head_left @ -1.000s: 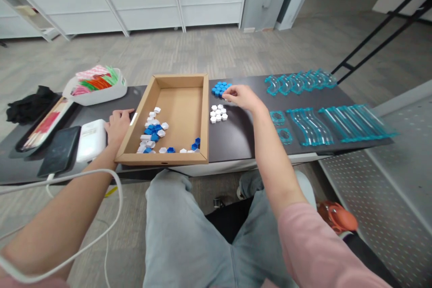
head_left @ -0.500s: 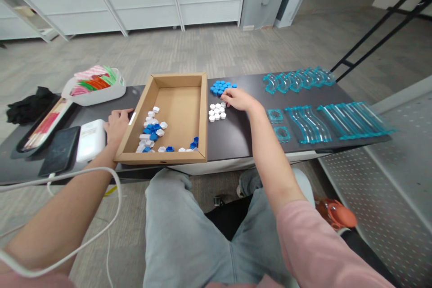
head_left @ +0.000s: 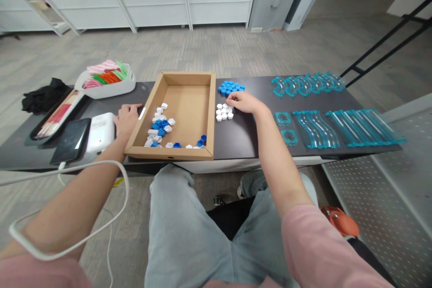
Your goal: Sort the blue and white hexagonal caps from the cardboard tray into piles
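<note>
My right hand (head_left: 243,101) is over the dark table, its fingertips pinched at the upper right edge of a cluster of white hexagonal pieces (head_left: 224,112). The fingers partly hide the piece they hold. Just beyond lies a packed group of blue hexagonal pieces (head_left: 231,86). An open cardboard box (head_left: 184,154) stands left of both groups; loose white pieces (head_left: 153,132) and blue pieces (head_left: 162,132) lie in its near left part, with a few more along its near wall. My left hand (head_left: 126,119) rests beside the box's left wall, fingers stretched out and holding nothing.
On the right lie clear teal-edged curved tracks (head_left: 307,84), two square pieces (head_left: 289,137), wavy tracks (head_left: 315,129) and straight tracks (head_left: 366,128). Leftward are a white basket (head_left: 114,89), a black tray (head_left: 42,135), a phone (head_left: 70,140), a white device (head_left: 101,132) and a looping cable (head_left: 127,189).
The camera view has shifted, so the table's contents appear farther right. My right fingertips stay at the white cluster with only a slight movement. My left hand keeps its place beside the box.
</note>
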Demonstrator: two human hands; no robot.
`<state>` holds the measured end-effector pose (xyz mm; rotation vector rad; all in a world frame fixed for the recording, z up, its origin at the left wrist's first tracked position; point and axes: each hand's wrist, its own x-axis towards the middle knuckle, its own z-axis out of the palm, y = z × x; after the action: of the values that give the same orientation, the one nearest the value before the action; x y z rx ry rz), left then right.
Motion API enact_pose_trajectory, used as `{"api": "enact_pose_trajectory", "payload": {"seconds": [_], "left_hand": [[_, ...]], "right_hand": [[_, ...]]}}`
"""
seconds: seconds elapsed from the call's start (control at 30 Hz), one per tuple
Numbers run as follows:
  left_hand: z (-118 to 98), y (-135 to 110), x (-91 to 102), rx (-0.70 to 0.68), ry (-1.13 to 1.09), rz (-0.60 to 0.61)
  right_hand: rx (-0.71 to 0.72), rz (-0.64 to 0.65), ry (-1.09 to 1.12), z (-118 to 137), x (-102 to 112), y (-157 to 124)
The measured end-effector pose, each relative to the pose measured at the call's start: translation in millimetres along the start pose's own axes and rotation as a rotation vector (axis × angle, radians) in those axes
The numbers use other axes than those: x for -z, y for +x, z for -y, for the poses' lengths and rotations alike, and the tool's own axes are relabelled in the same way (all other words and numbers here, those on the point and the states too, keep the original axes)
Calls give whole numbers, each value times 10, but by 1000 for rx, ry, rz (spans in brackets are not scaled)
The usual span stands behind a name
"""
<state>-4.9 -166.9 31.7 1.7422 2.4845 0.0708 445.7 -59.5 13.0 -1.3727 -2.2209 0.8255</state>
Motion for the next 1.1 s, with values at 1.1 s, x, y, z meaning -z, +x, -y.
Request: {"api": "enact_pose_trajectory", "payload": {"seconds": [1.1], "left_hand": [[93,72,-255,-62,-113,-144]], "right_hand": [[517,394,-281,1669,-1266,1236]]}}
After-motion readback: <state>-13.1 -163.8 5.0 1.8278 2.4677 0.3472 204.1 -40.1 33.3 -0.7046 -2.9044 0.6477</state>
